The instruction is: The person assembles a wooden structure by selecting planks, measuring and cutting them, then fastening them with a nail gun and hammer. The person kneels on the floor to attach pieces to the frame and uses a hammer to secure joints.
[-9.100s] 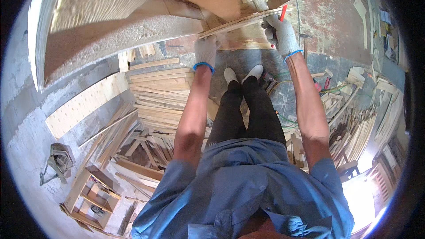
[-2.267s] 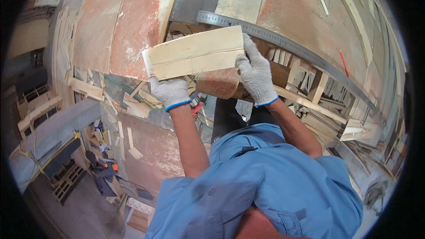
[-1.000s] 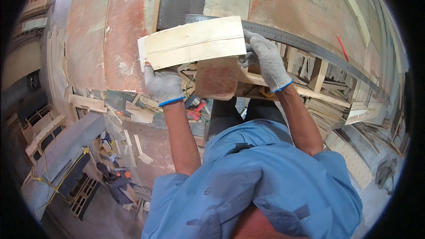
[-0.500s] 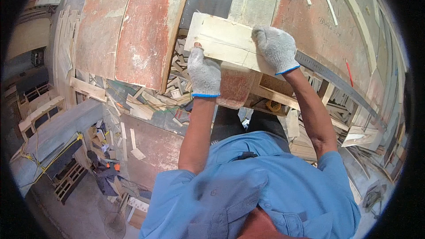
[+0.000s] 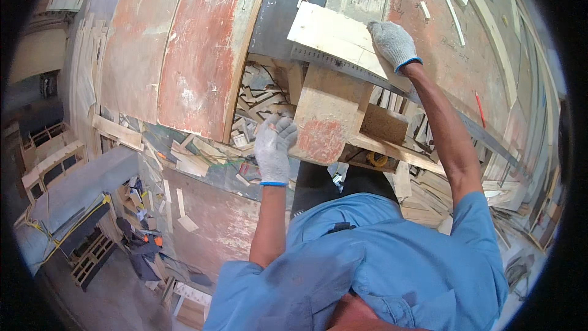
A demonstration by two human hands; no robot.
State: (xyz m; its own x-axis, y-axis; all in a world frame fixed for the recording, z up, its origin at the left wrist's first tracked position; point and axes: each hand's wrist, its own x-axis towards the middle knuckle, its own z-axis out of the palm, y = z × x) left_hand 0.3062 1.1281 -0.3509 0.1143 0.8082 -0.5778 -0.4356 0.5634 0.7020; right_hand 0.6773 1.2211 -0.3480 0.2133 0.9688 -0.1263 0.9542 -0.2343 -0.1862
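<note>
A pale wooden board point(image 5: 334, 29) lies tilted on the bench, beside a long metal ruler point(image 5: 349, 66) that runs along its near edge. My right hand point(image 5: 393, 46), in a grey knit glove with a blue cuff, is closed on the board's right end. The fingertips there are partly hidden. Lower and to the left, my gloved left hand point(image 5: 273, 149) is off the board, fingers loosely apart and holding nothing. It hovers by the left side of a worn, red-stained wooden block point(image 5: 323, 135), over offcuts.
Red-stained bench panels point(image 5: 199, 55) spread along the far side. Wood offcuts point(image 5: 257, 101) fill the gap left of the block. A red pencil point(image 5: 480, 109) and thin strips point(image 5: 450, 9) lie at right. Yellow cord point(image 5: 79, 224) hangs off a grey beam at lower left.
My left hand has let go of the board and come down toward me. The board has moved right and away with my right hand, onto the bench behind the ruler.
</note>
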